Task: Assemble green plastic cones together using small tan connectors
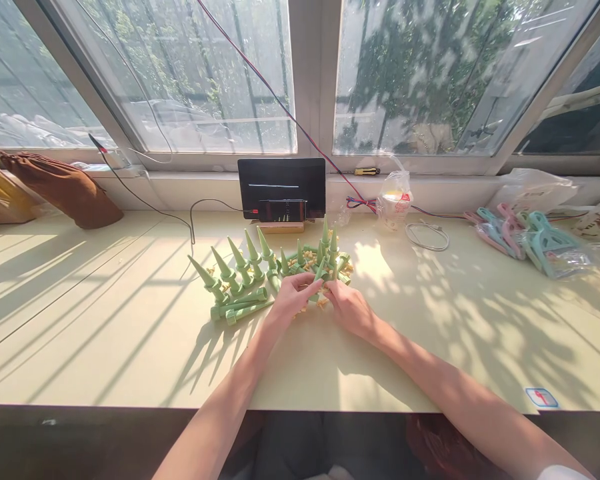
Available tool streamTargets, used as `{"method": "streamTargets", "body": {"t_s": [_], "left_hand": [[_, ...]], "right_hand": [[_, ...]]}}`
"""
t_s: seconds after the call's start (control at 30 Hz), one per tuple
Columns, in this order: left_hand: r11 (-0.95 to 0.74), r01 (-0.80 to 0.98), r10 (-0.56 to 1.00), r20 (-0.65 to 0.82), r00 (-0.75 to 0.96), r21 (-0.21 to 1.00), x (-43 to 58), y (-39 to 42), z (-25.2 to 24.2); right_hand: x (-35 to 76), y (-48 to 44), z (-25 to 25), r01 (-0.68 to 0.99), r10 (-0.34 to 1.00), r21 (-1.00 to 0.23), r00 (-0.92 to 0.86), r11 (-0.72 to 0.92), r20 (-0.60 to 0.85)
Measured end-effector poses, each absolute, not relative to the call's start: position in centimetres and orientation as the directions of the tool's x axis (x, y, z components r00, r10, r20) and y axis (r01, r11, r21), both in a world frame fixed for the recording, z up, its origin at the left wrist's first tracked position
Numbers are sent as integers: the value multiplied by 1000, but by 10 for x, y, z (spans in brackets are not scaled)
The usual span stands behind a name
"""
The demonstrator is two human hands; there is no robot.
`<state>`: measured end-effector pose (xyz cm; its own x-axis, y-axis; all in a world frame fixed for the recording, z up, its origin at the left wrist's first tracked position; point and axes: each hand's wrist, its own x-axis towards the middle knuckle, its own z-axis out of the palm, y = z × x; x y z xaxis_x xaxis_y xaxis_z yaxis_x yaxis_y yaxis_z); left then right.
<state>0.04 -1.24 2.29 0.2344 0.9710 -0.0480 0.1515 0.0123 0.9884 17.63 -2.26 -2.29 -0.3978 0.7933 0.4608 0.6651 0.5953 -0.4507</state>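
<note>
My left hand [295, 293] is closed with thumb and fingers round a green plant watering spike [319, 269], its pointed end upward. Close against it, my right hand [349, 305] pinches with its fingertips, and what lies between them is too small and covered to make out. Left of the hands, several green watering spikes [238, 261] stand upright in a slanting row. A green spike with a long tube [250, 312] lies on its side in front of that row. Behind my fingers, more green parts and small yellowish pieces [309, 257] are heaped, partly hidden.
A tablet [282, 180] with a phone [283, 211] before it leans at the window. Along the back are a brown pouch [65, 190], a plastic-wrapped cup [395, 197], a coiled white cable [427, 237], and pastel hangers [545, 240]. The table's front edge [300, 409] runs beneath my forearms.
</note>
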Motion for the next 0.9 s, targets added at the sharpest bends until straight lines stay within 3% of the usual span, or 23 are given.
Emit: {"method": "streamTargets", "body": {"t_s": [0.17,0.43,0.6,0.9], "left_hand": [[18,122,971,-47,235,992,1,-13,23],[-57,120,964,23,264,991,-1,-10,15],[-67,121,964,33,265,990,-2,-8,11],[55,46,977,-63,202,997,2,-11,22]], "right_hand": [[175,-23,-22,650,821,-508,-387,566,420],[174,-25,-18,454,870,-744,-316,490,380],[171,-26,-18,336,928,-873,-244,353,281],[167,-32,-13,323,920,-863,-190,387,341]]}}
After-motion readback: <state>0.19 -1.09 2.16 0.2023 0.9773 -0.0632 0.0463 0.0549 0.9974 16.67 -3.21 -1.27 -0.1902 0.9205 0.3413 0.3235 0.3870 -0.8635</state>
